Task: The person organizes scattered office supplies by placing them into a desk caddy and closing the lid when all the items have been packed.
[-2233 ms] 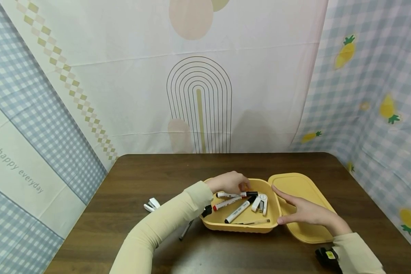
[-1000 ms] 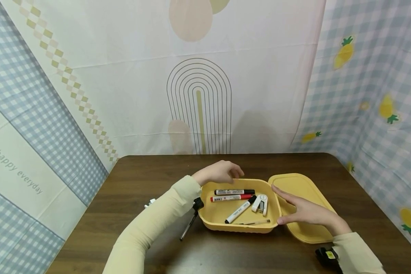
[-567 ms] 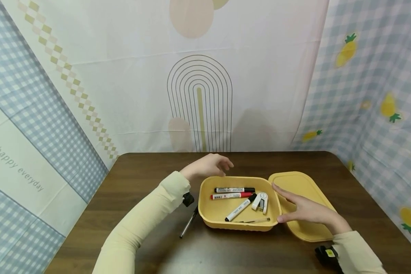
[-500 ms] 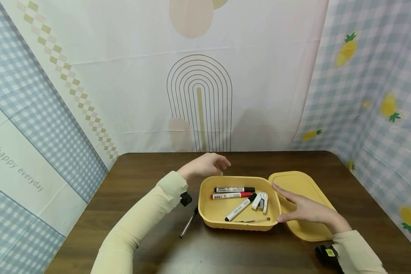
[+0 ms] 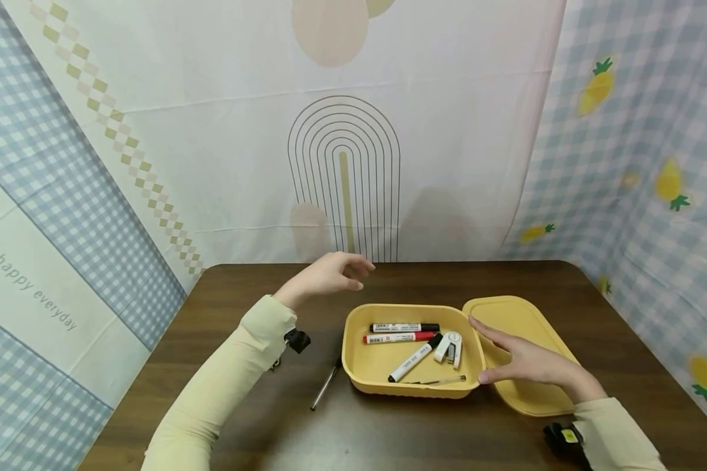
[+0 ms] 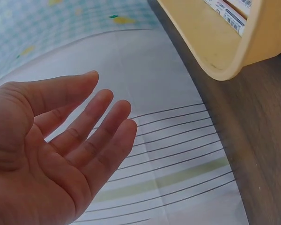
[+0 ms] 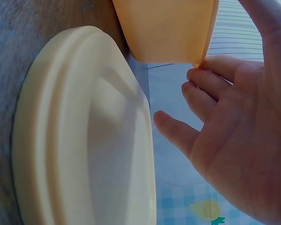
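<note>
My left hand (image 5: 328, 271) hovers beyond the back left corner of a yellow plastic box (image 5: 415, 391), fingers loosely bent and palm bare in the left wrist view. At the box's right rim, my right hand (image 5: 527, 360) has thumb and fingers spread, fingertips right at the edge. Inside the box lie a black-capped marker (image 5: 403, 328), a red-capped marker (image 5: 397, 338) and a slanted white marker (image 5: 415, 358). A small white V-shaped stapler-like tool (image 5: 450, 348) is near the right wall, and a slim clear pen (image 5: 442, 381) lies along the front.
The yellow lid (image 5: 524, 317) lies on the wooden table (image 5: 342, 438) beneath my right hand. A black and silver pen (image 5: 326, 387) lies left of the box. A small metallic thing (image 5: 275, 364) shows beside my left sleeve. Patterned cloth (image 5: 342, 183) hangs behind.
My left hand has let go of the black-capped marker inside the box, lifted out and moved left past the back corner. The markers shifted slightly, then lay still. My right hand stayed put.
</note>
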`<state>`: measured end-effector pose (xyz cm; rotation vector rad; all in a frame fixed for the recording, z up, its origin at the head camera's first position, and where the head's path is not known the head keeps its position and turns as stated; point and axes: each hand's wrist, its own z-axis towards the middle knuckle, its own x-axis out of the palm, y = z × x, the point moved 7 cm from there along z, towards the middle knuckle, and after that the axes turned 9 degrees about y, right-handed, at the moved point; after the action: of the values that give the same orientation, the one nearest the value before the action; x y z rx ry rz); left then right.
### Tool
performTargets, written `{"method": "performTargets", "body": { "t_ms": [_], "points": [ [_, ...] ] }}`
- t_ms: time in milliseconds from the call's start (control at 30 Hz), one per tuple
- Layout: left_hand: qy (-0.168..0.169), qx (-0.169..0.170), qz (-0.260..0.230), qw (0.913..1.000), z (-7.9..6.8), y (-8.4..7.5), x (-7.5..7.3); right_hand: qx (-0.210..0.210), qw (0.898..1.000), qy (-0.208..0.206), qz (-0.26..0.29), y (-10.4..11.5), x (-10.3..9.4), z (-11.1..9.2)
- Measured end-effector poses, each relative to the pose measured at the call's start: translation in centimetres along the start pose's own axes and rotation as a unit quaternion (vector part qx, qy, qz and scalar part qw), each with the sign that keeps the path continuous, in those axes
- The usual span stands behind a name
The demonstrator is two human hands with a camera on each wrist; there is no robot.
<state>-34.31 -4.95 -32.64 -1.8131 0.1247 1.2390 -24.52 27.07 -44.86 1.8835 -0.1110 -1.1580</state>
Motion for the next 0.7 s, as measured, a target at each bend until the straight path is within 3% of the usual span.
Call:
{"method": "performTargets", "body": {
  "t_ms": [233,400,700],
  "points": [
    [-0.042,-0.003,-0.009,0.9991,-2.2,1.3,-0.3,0.001,1.000,-0.003,-0.002,0.1,0.0,-0.1],
    [-0.057,-0.020,-0.029,0.9977,-3.7,2.8,0.6,0.001,1.000,-0.001,0.001,0.1,0.1,-0.2],
    [-0.081,-0.039,-0.045,0.9950,-5.9,4.0,1.8,-0.001,1.000,-0.002,-0.002,0.0,0.0,-0.1]
  ]
}}
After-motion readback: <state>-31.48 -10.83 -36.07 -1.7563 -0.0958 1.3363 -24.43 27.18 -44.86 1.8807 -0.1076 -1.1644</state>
